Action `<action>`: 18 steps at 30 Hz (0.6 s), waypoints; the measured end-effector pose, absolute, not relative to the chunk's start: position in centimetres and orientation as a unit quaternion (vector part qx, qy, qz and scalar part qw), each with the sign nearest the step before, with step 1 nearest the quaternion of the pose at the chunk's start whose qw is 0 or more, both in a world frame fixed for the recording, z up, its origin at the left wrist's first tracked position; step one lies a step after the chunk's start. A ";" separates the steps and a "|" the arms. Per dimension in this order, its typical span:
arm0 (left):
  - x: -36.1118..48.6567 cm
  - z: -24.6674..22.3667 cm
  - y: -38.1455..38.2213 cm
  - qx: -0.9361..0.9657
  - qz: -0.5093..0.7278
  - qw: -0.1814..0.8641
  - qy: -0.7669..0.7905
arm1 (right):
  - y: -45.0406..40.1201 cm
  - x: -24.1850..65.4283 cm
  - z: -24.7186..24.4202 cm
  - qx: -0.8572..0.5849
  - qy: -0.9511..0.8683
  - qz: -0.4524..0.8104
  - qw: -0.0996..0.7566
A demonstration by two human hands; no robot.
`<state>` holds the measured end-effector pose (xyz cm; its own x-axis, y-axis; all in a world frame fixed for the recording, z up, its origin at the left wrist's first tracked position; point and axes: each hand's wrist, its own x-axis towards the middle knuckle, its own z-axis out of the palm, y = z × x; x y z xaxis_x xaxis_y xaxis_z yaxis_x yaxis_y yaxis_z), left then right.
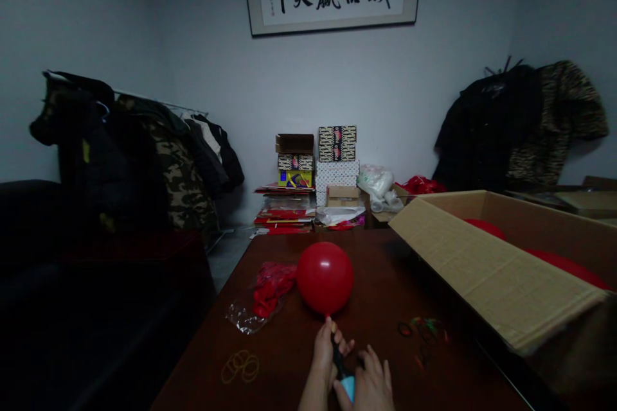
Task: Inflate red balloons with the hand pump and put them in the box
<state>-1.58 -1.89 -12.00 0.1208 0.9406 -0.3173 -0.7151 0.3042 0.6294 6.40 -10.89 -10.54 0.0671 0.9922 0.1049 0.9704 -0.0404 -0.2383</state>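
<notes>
Red balloon (324, 278) just beyond the left grip (324, 348), its neck (328, 316) pinched there; right grip (372, 380) at the black-and-blue pump (349, 388), closure indeterminable.

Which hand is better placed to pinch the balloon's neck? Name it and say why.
Probably the left hand: it holds the black nozzle near the neck of the red balloon; the right hand is lower, by the blue pump.

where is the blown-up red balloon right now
Near the middle of the head view, the red balloon is just beyond the left hand, between the clear bag on its left and the cardboard box on its right.
</notes>
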 end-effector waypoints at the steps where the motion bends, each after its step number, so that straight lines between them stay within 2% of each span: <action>1: -1.6 -12.1 -1.7 0.160 0.566 0.728 0.352 | -10.7 6.3 -10.3 -0.723 -0.677 0.044 0.130; 5: -1.6 -12.4 -1.2 0.165 0.562 0.728 0.356 | -10.4 6.2 -10.0 -0.728 -0.668 0.056 0.146; 18: -1.4 -12.5 -1.7 0.172 0.572 0.724 0.345 | -14.1 7.0 -11.4 -0.721 -0.684 0.037 0.108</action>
<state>-1.42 -1.70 -12.48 0.1087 0.9468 -0.3029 -0.7094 0.2874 0.6436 6.96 -14.08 -11.39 0.0619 0.9935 0.0952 0.9777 -0.0412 -0.2057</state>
